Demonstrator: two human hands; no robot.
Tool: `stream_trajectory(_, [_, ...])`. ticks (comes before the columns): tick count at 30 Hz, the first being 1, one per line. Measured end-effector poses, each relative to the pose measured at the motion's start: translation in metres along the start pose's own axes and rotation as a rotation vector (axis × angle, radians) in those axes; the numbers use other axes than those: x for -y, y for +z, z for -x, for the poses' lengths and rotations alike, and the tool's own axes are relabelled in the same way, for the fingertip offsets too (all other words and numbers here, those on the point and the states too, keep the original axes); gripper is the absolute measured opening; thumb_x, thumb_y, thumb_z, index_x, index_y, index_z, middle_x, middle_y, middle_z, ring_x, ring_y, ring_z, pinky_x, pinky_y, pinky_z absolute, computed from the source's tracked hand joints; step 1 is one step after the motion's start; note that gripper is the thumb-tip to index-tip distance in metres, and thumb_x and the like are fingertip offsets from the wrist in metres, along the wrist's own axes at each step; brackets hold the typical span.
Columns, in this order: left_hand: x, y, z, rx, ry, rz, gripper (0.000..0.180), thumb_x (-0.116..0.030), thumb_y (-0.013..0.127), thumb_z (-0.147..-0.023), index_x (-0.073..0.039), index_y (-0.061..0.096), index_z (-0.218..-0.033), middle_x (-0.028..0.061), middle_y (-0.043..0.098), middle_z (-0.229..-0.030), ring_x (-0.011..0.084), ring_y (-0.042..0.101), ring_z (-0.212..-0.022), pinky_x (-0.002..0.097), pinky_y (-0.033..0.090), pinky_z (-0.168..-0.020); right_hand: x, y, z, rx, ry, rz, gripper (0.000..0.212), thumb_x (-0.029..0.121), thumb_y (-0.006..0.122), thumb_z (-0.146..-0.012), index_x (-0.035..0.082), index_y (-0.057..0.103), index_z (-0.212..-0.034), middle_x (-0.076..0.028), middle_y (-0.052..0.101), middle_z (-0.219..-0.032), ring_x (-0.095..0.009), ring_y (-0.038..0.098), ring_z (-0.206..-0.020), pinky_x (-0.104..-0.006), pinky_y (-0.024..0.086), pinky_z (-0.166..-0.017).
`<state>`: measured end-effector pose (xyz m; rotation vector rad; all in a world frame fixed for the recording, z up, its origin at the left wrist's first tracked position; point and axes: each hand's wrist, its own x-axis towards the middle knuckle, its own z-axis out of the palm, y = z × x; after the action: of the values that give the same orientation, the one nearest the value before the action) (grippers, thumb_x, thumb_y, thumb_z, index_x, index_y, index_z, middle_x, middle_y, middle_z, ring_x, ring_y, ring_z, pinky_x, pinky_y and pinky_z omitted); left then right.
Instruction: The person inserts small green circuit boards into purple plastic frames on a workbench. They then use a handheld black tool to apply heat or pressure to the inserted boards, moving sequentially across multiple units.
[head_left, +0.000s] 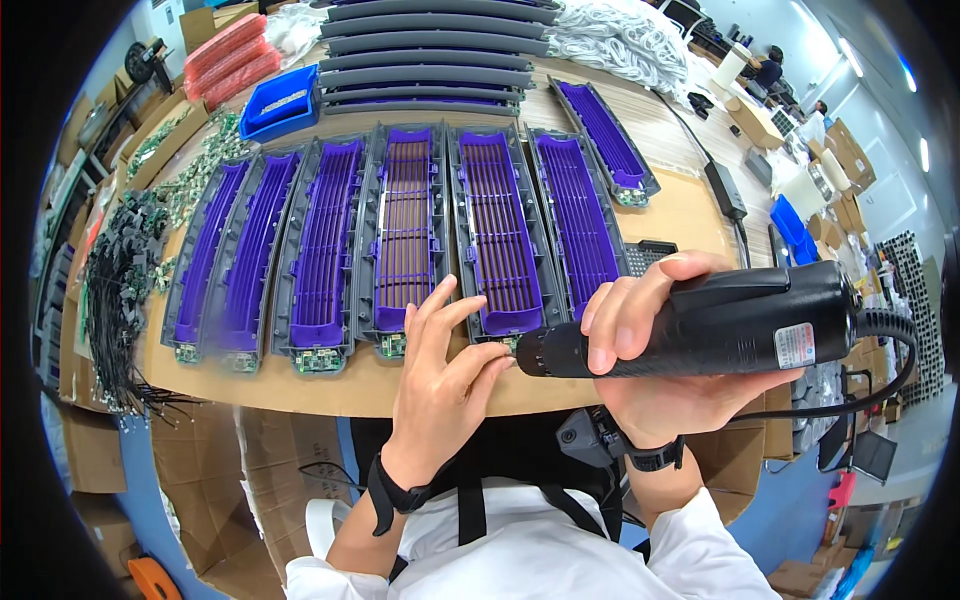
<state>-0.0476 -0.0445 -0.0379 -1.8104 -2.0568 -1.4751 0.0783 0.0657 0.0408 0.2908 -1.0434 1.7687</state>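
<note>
My right hand (655, 405) is wrapped round a thick black corded electric screwdriver (720, 325), which lies level with its nose pointing left. At that nose, the thumb and index finger of my left hand (430, 385) are pinched together, the other fingers stretched out. Whatever is in the pinch is too small to make out. Just beyond the fingertips is the near end of a grey housing with a purple slatted insert (500, 240). A small green circuit board (511, 343) shows there, partly hidden by the screwdriver and my fingers.
Similar grey-and-purple housings (325, 240) stand in a row on the cardboard-covered table (270, 388). Behind them are stacked grey covers (430, 62), a blue bin (280, 105) and white cable coils (620, 45). Black wires (125, 270) heap at left; a power adapter (725, 190) lies right.
</note>
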Motion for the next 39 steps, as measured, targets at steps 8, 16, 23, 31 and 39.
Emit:
stream_trajectory(8, [0.001, 0.002, 0.0, -0.039, 0.001, 0.023, 0.016, 0.002, 0.077, -0.066, -0.005, 0.071, -0.08, 0.0113, 0.061, -0.118, 0.0377, 0.045, -0.131, 0.0558, 0.027, -0.109, 0.002, -0.001, 0.0, 0.02, -0.004, 0.011, 0.114, 0.093, 0.037, -0.069, -0.008, 0.045, -0.121, -0.019, 0.06, -0.074, -0.028, 0.057, -0.064, -0.0366, 0.049, -0.059])
stream_trajectory(16, [-0.001, 0.001, 0.0, -0.005, 0.015, -0.024, 0.012, -0.003, 0.076, -0.073, -0.009, 0.072, -0.082, 0.0059, 0.06, -0.121, 0.0339, 0.043, -0.133, 0.0599, 0.024, -0.11, 0.001, -0.002, 0.002, 0.014, 0.003, 0.002, 0.116, 0.094, 0.035, -0.067, -0.008, 0.045, -0.121, -0.019, 0.059, -0.075, -0.027, 0.057, -0.065, -0.037, 0.048, -0.06])
stream_trajectory(23, [0.001, 0.0, 0.001, 0.016, 0.044, -0.055, 0.012, -0.006, 0.076, -0.074, -0.01, 0.071, -0.084, 0.0047, 0.059, -0.122, 0.0326, 0.041, -0.134, 0.0634, 0.023, -0.109, 0.001, 0.0, 0.002, -0.009, 0.025, -0.026, 0.117, 0.095, 0.036, -0.065, -0.009, 0.046, -0.119, -0.019, 0.058, -0.074, -0.028, 0.057, -0.064, -0.0374, 0.049, -0.06])
stream_trajectory(31, [-0.004, -0.002, 0.0, 0.032, -0.043, -0.032, 0.017, -0.006, 0.079, -0.07, -0.01, 0.073, -0.085, 0.0078, 0.059, -0.125, 0.035, 0.039, -0.136, 0.0566, 0.022, -0.111, 0.012, -0.002, -0.002, -0.048, 0.025, -0.01, 0.117, 0.095, 0.041, -0.064, -0.007, 0.048, -0.119, -0.019, 0.06, -0.073, -0.029, 0.057, -0.063, -0.0379, 0.047, -0.058])
stream_trajectory(39, [-0.002, 0.0, 0.0, 0.107, -0.009, -0.09, 0.018, -0.004, 0.076, -0.072, -0.015, 0.076, -0.087, 0.0082, 0.058, -0.128, 0.0337, 0.04, -0.137, 0.0614, 0.019, -0.111, 0.017, -0.012, -0.002, -0.022, 0.016, 0.034, 0.119, 0.095, 0.043, -0.062, -0.008, 0.048, -0.12, -0.019, 0.06, -0.073, -0.028, 0.057, -0.064, -0.0368, 0.047, -0.059])
